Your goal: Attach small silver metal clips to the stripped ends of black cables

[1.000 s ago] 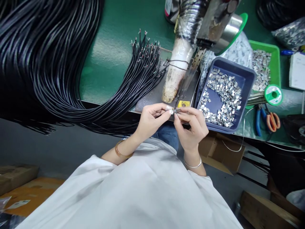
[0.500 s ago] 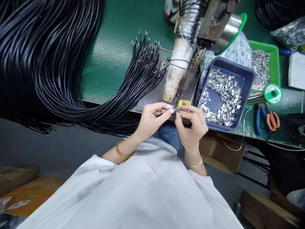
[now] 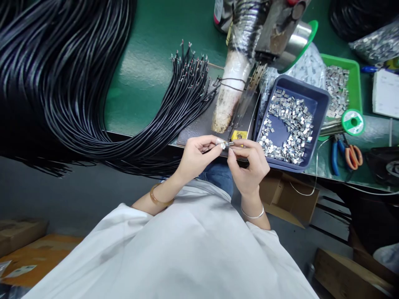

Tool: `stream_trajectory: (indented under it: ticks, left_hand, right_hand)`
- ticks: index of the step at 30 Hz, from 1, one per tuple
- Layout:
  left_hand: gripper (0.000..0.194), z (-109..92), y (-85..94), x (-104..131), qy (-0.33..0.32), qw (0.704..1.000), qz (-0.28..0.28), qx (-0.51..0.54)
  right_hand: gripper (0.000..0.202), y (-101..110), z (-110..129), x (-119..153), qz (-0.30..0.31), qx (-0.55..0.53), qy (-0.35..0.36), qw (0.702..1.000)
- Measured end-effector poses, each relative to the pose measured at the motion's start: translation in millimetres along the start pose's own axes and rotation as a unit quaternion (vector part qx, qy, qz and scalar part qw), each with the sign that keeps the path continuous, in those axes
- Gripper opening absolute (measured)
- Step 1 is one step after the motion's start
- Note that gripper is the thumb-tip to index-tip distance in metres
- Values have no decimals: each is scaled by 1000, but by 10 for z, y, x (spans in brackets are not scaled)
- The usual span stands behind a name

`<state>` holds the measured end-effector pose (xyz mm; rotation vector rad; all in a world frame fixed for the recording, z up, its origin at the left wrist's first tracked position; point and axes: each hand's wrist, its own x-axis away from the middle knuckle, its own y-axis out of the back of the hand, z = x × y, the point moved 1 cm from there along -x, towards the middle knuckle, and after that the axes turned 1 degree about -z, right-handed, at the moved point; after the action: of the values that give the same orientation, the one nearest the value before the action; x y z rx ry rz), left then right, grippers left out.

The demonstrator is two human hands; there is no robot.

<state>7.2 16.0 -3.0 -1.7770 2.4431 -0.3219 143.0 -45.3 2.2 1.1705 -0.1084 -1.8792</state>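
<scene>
My left hand (image 3: 199, 155) and my right hand (image 3: 250, 166) meet at the bench's front edge, fingertips almost touching. Between them is a small silver metal connector (image 3: 230, 144), pinched by my right thumb and fingers. My left thumb and index finger, wrapped in white at the tip, are pressed together at its left end; what they hold is too small to name. Just above hangs the wrapped white nozzle (image 3: 225, 104) beside a metal guide (image 3: 246, 106). A blue tray (image 3: 318, 120) of silver connectors stands right of my right hand.
Black cables (image 3: 124, 151) sweep across the left side, stripped ends on the green bench (image 3: 149, 74). Farther right are a green tray (image 3: 354, 79), a solder spool (image 3: 353, 122), blue-handled pliers (image 3: 334, 158) and an orange-handled tool (image 3: 353, 157). A cardboard box (image 3: 285, 199) is below the bench.
My right hand has shifted slightly left with the connector, while my left hand stays nearly in place. The tray and tools on the right appear slightly farther left as the view shifts.
</scene>
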Motion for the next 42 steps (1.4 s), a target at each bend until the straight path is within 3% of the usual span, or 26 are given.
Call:
stream_trajectory:
  ticks: [4,6,8,10,12,13,16,19,21,22,24,26,27,30,32,34,38,42]
  left_hand:
    - [13,38,44,37,19,997,62,-45]
    - [16,43,97,62,32,992,84,-87]
    - [19,35,155,84,17,983,92,-158]
    - [24,28,196,102,-21,962,94,-255]
    - [21,34,211,118,-63,931,89,-347]
    - [16,39,211,125,-83,917,81,-381]
    - [10,17,205,147,-146,890,65,-427]
    - [12,-130,207,165,-198,877,107,-424]
    - [12,-277,201,175,-203,879,204,-380]
    - [11,-344,188,184,-187,882,288,-323]
    - [12,-431,144,211,-106,873,438,-188]
    - [11,-427,85,233,0,872,482,-84]
    - [11,-390,56,236,46,888,454,-50]
    - [13,-192,5,218,143,953,259,67]
    - [19,-53,10,190,145,970,153,122]
    - [24,50,39,154,131,976,84,152]
    - [25,111,83,96,120,975,48,178]
    - [21,22,52,80,104,980,70,152]
  right_hand:
    - [9,60,-57,67,-10,-32,-68,997]
    - [10,133,-103,83,-58,-35,-85,994]
    - [11,239,-114,60,-162,-21,-27,986]
    - [14,357,-67,13,-268,-20,74,960]
    - [19,471,22,-36,-310,-33,111,944]
    - [22,526,69,-57,-309,-31,87,947]
    - [24,658,120,-100,-175,29,-85,980]
    - [6,731,-72,-145,-6,129,-205,970]
    - [9,744,-309,-211,20,194,-204,959]
    - [9,735,-440,-255,25,216,-200,955]
    - [9,693,-679,-357,38,240,-192,951]
    - [10,635,-852,-461,73,225,-190,953]
    - [10,610,-908,-509,91,214,-191,954]
    - [12,573,-975,-614,141,195,-208,948]
    - [14,578,-958,-641,166,193,-223,941]
    - [15,592,-890,-629,158,195,-213,944]
    - [14,583,-567,-473,15,119,-188,975]
    - [17,401,-115,-205,16,-88,-238,967]
